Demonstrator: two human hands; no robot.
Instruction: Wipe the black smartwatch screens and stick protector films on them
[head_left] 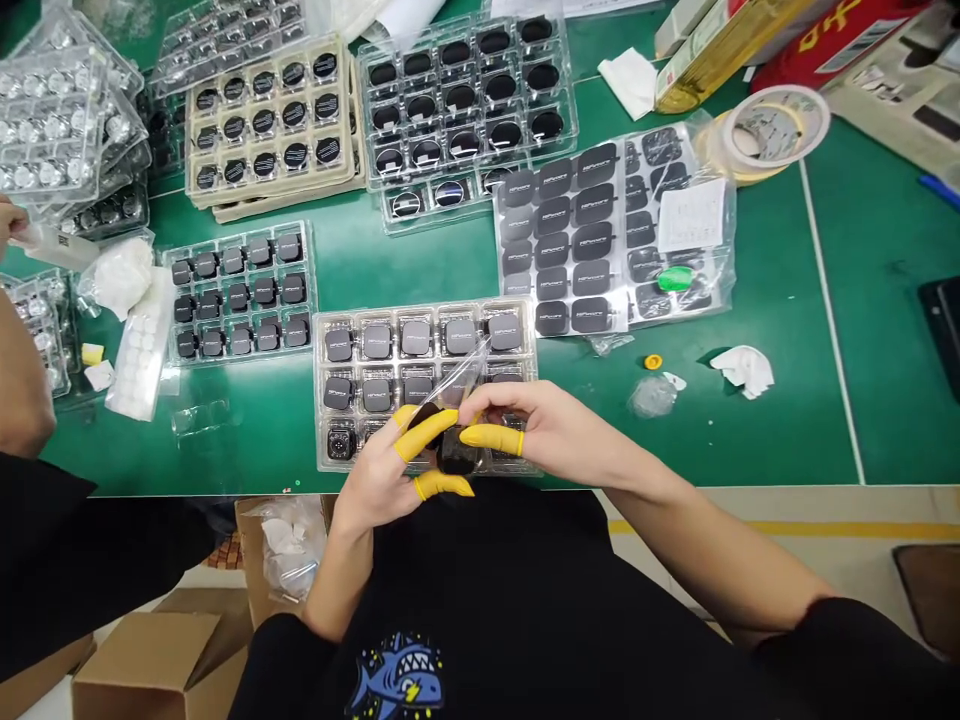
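My left hand [382,465], with yellow finger cots, is closed on a small dark, glossy, square-looking part [457,452]. The fingers of my right hand [551,430], one in a yellow cot, are pinched together at the upper edge of that part. A thin clear film [463,372] rises from between the hands; its lower end is hidden by the fingers. Both hands are over the front of a clear tray [321,420] with rows of dark grey square caps [415,338]. A black piece [341,440] with a round face sits in its front left pocket.
Another tray of caps [238,297] lies to the left, with round dark lenses [460,97] in trays behind. Label sheets [555,215], tape rolls [780,125], a yellow ring [653,362] and crumpled tissue [742,370] are on the right. A co-worker's arm [22,370] is at the left edge.
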